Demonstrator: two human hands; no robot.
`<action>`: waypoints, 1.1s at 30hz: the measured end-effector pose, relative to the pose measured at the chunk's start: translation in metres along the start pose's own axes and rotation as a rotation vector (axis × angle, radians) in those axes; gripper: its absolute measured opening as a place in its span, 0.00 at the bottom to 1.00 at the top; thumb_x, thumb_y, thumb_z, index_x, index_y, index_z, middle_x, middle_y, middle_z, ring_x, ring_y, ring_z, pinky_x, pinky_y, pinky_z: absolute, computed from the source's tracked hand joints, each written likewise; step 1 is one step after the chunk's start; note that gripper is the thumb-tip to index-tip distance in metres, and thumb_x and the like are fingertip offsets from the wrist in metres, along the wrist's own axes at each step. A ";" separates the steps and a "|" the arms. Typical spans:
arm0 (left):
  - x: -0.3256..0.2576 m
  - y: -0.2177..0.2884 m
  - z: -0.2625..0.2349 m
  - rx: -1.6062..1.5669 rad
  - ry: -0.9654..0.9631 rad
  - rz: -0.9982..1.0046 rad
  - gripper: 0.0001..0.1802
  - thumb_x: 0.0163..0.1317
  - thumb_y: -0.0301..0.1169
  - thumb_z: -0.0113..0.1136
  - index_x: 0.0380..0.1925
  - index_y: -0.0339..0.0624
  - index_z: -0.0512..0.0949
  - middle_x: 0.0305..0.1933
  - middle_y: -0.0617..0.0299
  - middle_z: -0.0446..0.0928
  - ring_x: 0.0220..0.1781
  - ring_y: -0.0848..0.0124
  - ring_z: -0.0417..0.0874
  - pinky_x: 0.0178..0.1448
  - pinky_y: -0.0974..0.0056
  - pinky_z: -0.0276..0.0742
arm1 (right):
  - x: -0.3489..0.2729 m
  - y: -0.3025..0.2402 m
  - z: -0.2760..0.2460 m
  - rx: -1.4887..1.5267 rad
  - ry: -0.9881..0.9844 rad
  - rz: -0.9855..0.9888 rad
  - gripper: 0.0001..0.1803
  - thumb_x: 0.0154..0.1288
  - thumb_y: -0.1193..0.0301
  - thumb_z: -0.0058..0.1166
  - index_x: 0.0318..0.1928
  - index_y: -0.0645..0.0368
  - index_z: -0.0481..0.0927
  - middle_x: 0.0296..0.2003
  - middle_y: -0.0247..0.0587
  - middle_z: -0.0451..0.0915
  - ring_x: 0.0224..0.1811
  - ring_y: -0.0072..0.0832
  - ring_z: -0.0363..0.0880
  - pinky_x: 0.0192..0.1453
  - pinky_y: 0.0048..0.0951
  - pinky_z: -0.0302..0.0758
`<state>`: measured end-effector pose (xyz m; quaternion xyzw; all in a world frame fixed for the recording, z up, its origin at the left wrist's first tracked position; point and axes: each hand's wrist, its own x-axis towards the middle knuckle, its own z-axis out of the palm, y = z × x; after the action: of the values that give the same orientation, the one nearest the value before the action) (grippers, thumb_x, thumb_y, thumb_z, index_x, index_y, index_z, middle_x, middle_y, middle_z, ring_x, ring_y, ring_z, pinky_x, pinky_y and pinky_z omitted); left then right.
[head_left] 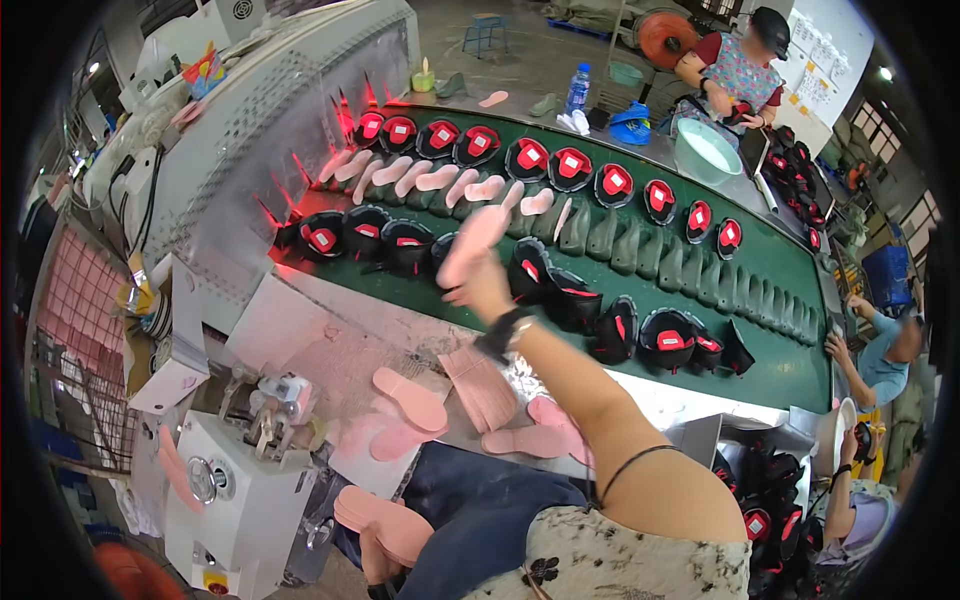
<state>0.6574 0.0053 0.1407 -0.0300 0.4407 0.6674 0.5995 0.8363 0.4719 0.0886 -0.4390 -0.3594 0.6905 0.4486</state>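
Observation:
Over the green conveyor (380, 285), my right hand (484, 290) pinches a pink insole (474, 240), its long end pointing away from me. Below it, black and red shoe uppers (530, 262) stand along the belt's near side. Dark green shoe lasts (625, 245) run in a row down the middle, and pink insoles (395, 172) lie on those toward the left. At my lap, my left hand (376, 562) is closed around a stack of pink insoles (385, 520); most of its fingers are hidden by them.
Loose and stacked insoles (478, 390) lie on the near metal table. A white machine (240, 500) stands at lower left, and a large grey one (260, 130) covers the belt's left end. Across the belt, a co-worker (745, 75) sits by a basin (706, 150). Other people work at right.

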 end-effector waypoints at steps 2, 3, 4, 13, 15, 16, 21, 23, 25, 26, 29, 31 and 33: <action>0.010 0.000 0.008 0.019 -0.021 -0.045 0.36 0.62 0.36 0.47 0.67 0.29 0.53 0.65 0.39 0.66 0.65 0.51 0.70 0.67 0.51 0.68 | 0.028 -0.024 -0.136 0.044 0.147 0.005 0.40 0.67 0.36 0.23 0.58 0.61 0.62 0.42 0.62 0.77 0.36 0.60 0.83 0.30 0.54 0.80; 0.011 0.000 0.009 0.006 0.004 -0.070 0.35 0.61 0.35 0.47 0.67 0.29 0.54 0.65 0.40 0.66 0.64 0.52 0.71 0.66 0.51 0.69 | 0.029 -0.040 -0.170 -0.374 0.343 -0.114 0.30 0.64 0.52 0.37 0.55 0.64 0.64 0.39 0.59 0.78 0.30 0.54 0.83 0.27 0.49 0.81; 0.011 0.000 0.011 -0.007 0.024 -0.097 0.35 0.61 0.35 0.47 0.66 0.29 0.54 0.64 0.40 0.67 0.63 0.53 0.72 0.65 0.52 0.70 | 0.030 -0.057 -0.199 -0.599 0.495 -0.166 0.23 0.60 0.62 0.46 0.49 0.66 0.68 0.36 0.56 0.80 0.29 0.50 0.84 0.28 0.46 0.81; 0.031 -0.013 -0.014 0.040 0.109 -0.170 0.27 0.61 0.37 0.51 0.55 0.27 0.69 0.49 0.45 0.76 0.50 0.53 0.80 0.53 0.53 0.77 | 0.047 -0.064 -0.150 -0.863 0.602 -0.764 0.14 0.56 0.73 0.54 0.44 0.64 0.79 0.34 0.52 0.79 0.33 0.43 0.79 0.39 0.36 0.75; 0.025 -0.014 -0.014 0.064 0.166 -0.093 0.24 0.62 0.34 0.54 0.55 0.28 0.70 0.50 0.49 0.77 0.50 0.57 0.80 0.54 0.56 0.77 | -0.018 -0.026 -0.032 -0.551 0.074 -0.499 0.12 0.62 0.73 0.55 0.46 0.62 0.78 0.35 0.42 0.78 0.35 0.31 0.77 0.41 0.30 0.74; 0.027 -0.010 -0.003 0.119 0.171 -0.041 0.23 0.62 0.32 0.55 0.55 0.29 0.71 0.50 0.51 0.78 0.50 0.59 0.80 0.54 0.58 0.77 | -0.068 -0.014 0.012 -0.592 -0.135 -0.466 0.11 0.67 0.70 0.53 0.46 0.62 0.78 0.35 0.41 0.78 0.35 0.30 0.76 0.44 0.30 0.74; 0.033 0.016 0.045 0.238 0.128 0.201 0.18 0.67 0.28 0.57 0.54 0.31 0.73 0.51 0.61 0.77 0.51 0.71 0.79 0.55 0.65 0.77 | -0.264 0.014 0.114 -0.819 -0.801 -0.312 0.17 0.68 0.59 0.49 0.39 0.62 0.78 0.31 0.52 0.77 0.35 0.41 0.78 0.41 0.38 0.74; 0.025 0.028 0.056 0.141 0.136 0.179 0.20 0.69 0.32 0.55 0.56 0.31 0.70 0.52 0.56 0.77 0.53 0.67 0.79 0.57 0.63 0.76 | -0.278 0.026 0.127 -0.859 -0.762 -0.189 0.15 0.66 0.61 0.51 0.38 0.62 0.78 0.30 0.50 0.78 0.31 0.37 0.79 0.37 0.37 0.74; 0.014 0.032 0.044 0.098 0.131 0.099 0.21 0.71 0.33 0.51 0.58 0.31 0.68 0.55 0.52 0.76 0.56 0.63 0.78 0.60 0.59 0.75 | -0.251 0.047 0.124 -0.945 -0.711 -0.184 0.15 0.64 0.61 0.53 0.40 0.62 0.78 0.28 0.48 0.78 0.28 0.35 0.79 0.34 0.35 0.74; 0.011 0.027 0.028 0.061 0.141 0.072 0.21 0.71 0.34 0.49 0.58 0.31 0.68 0.55 0.51 0.76 0.56 0.61 0.78 0.60 0.57 0.75 | -0.231 0.061 0.124 -0.991 -0.681 -0.183 0.15 0.63 0.62 0.54 0.41 0.61 0.78 0.28 0.47 0.78 0.27 0.34 0.79 0.33 0.35 0.73; 0.001 0.015 -0.003 -0.120 0.053 -0.036 0.22 0.69 0.33 0.45 0.60 0.32 0.65 0.57 0.48 0.74 0.58 0.57 0.77 0.63 0.54 0.73 | -0.174 0.092 0.143 -0.642 -0.570 -0.171 0.22 0.59 0.61 0.59 0.46 0.66 0.74 0.29 0.49 0.79 0.31 0.36 0.80 0.35 0.34 0.74; -0.004 0.011 -0.006 -0.181 -0.003 -0.090 0.24 0.68 0.32 0.42 0.62 0.32 0.63 0.58 0.46 0.73 0.60 0.55 0.76 0.65 0.52 0.71 | -0.148 0.093 0.171 -0.731 -0.515 -0.247 0.28 0.57 0.62 0.61 0.52 0.69 0.72 0.33 0.51 0.80 0.35 0.38 0.80 0.39 0.35 0.74; -0.008 0.012 0.002 -0.157 -0.025 -0.099 0.27 0.66 0.32 0.40 0.64 0.32 0.60 0.60 0.44 0.71 0.61 0.54 0.75 0.67 0.51 0.69 | -0.140 0.085 0.203 -0.753 -0.448 -0.284 0.29 0.58 0.63 0.61 0.55 0.69 0.70 0.36 0.53 0.80 0.38 0.39 0.80 0.42 0.37 0.75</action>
<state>0.6506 0.0014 0.1528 -0.0902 0.3774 0.6698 0.6331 0.6518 0.2915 0.1247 -0.3580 -0.7300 0.5213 0.2593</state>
